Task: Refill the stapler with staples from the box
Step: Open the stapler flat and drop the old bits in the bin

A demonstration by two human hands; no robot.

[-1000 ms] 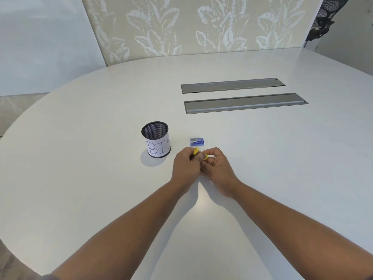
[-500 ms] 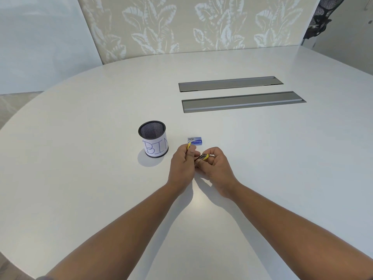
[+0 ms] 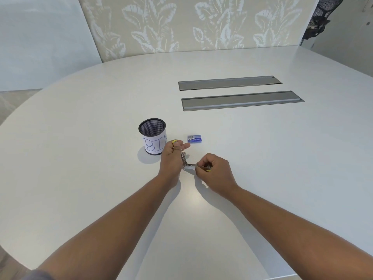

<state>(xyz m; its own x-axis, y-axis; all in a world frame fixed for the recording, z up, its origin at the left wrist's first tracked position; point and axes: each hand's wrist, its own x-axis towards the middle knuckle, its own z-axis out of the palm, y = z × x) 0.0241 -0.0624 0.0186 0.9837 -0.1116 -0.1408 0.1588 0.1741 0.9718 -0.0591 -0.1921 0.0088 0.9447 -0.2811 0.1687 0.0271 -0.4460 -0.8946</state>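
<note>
A small yellow stapler (image 3: 185, 161) is swung wide open between my hands on the white table (image 3: 262, 158). My left hand (image 3: 172, 158) grips its top arm, whose yellow tip pokes out above my thumb. My right hand (image 3: 214, 170) pinches the lower arm, with the metal staple channel showing between the two hands. A little beyond my left fingertips lies the small blue staple box (image 3: 194, 138), shut and flat on the table, touched by neither hand.
A black mesh cup (image 3: 152, 136) with a paper label reading "BIN" stands just left of my left hand. Two long grey cable flaps (image 3: 242, 101) are set into the table farther back. A black office chair (image 3: 321, 19) stands at the far right.
My hands have pulled apart, the right one moving down and right, and the stapler has hinged open from nearly folded to widely spread. The box and the cup have stayed where they were.
</note>
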